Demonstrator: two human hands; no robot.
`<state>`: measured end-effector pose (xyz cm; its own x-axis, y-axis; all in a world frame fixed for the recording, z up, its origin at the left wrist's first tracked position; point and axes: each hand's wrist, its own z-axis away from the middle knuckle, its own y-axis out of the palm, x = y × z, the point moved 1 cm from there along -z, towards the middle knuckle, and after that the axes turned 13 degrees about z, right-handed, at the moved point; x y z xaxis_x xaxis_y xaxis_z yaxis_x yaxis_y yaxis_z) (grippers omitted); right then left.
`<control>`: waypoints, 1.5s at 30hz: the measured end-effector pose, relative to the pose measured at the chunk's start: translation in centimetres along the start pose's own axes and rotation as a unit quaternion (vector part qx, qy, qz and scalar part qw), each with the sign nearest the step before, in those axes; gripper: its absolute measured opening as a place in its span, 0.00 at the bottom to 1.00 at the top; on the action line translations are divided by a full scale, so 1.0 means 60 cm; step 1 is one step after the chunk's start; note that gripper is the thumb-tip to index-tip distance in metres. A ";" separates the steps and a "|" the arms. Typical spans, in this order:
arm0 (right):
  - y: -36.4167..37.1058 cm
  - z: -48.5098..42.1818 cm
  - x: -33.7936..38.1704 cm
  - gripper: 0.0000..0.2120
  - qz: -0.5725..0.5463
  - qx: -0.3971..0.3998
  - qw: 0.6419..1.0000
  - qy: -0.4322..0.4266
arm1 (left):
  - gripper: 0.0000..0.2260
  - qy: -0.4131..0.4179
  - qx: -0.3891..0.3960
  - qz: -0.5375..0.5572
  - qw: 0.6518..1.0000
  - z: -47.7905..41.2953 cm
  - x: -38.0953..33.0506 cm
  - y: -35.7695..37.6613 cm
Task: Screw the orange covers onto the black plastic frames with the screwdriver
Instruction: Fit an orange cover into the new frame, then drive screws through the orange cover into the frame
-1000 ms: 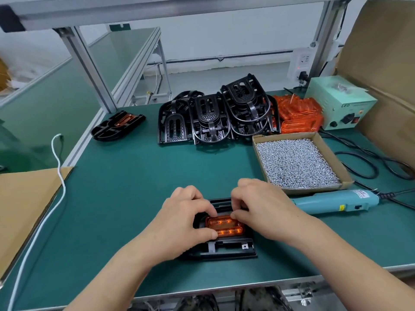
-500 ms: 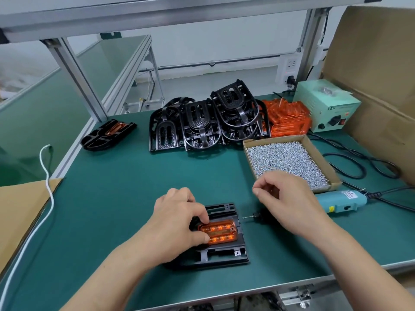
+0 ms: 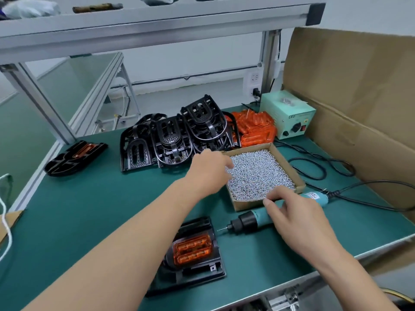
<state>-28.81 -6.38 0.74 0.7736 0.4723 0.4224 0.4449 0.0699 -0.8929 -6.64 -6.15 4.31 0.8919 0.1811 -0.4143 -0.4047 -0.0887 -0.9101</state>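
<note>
The left hand (image 3: 208, 169) reaches into the box of screws (image 3: 247, 206), its grip too blurred to tell. The right hand (image 3: 292, 212) curls over the screwdriver (image 3: 249, 219) lying just before that box. The orange cover (image 3: 192, 248) sits in the black frame (image 3: 202, 274) at the near edge, partly hidden by the left forearm.

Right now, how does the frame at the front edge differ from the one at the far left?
The front frame lies roughly square to the table edge; the far-left frame lies skewed. The left forearm hides part of the front frame; the far-left frame is in full view. Both are black with orange covers.
</note>
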 end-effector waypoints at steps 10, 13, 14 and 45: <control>0.006 0.015 -0.021 0.04 -0.158 0.100 0.977 0.102 | 0.04 0.058 0.043 -0.028 0.997 -0.046 -0.041 0.055; 0.017 0.022 -0.012 0.04 -0.213 0.132 0.962 0.104 | 0.05 0.067 0.023 -0.025 0.997 -0.042 -0.041 0.058; 0.022 0.022 -0.011 0.04 -0.191 0.131 0.969 0.091 | 0.06 0.069 0.016 -0.021 0.997 -0.041 -0.041 0.059; -0.028 -0.031 0.026 0.28 -0.584 -0.015 0.801 0.128 | 0.08 -0.059 0.006 0.631 0.773 0.040 -0.019 -0.005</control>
<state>-27.54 -7.42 3.20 -0.1130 -0.0970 0.9889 0.9406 0.3102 0.1379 -8.05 -4.00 5.03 -0.2398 0.0456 -0.9698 -0.9408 -0.2575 0.2205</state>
